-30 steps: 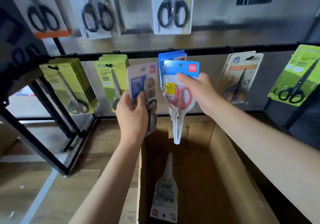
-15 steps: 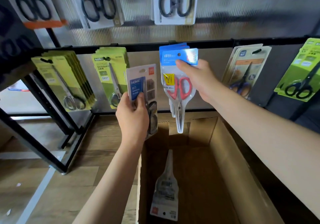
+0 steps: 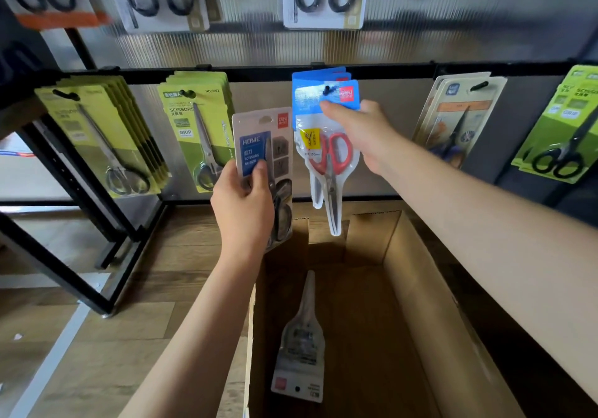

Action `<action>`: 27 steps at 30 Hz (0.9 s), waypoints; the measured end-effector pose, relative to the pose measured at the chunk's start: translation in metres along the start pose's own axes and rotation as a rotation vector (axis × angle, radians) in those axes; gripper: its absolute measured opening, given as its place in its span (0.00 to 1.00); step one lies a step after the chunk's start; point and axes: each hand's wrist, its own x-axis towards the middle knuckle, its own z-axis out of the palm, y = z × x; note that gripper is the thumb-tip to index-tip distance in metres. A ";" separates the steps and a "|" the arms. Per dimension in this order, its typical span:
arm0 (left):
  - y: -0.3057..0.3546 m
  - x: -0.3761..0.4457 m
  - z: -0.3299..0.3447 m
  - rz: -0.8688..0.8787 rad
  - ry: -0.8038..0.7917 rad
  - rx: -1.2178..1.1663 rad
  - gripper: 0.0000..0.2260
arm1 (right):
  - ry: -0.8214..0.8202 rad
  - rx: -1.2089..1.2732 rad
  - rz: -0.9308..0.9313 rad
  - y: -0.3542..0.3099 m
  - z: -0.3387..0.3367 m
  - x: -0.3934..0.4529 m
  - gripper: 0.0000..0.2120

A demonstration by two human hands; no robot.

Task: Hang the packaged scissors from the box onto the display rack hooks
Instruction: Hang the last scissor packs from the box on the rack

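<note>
1. Head view: red-handled scissors in a clear pouch with a blue card header (image 3: pixel 326 145) look light and floppy, best taken by the stiff header.
2. Right hand (image 3: pixel 362 132) has its grip closed on that header, its hole on the black rack hook (image 3: pixel 326 89) just above the thumb.
3. Left hand (image 3: pixel 242 204) has its grip curled round a stiff grey-carded scissors pack (image 3: pixel 265 158); directly below lies the brown cardboard box (image 3: pixel 420 304).

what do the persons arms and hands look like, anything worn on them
Both arms are bare as far as the frame shows: no sleeves, gloves, watch or bracelets. The left hand and right hand show no rings on the visible fingers, and the nails that show look short and unpainted.
</note>
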 end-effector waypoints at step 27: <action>0.062 -0.017 0.091 0.272 -0.426 0.049 0.06 | 0.357 -0.714 -0.263 0.020 -0.140 -0.043 0.10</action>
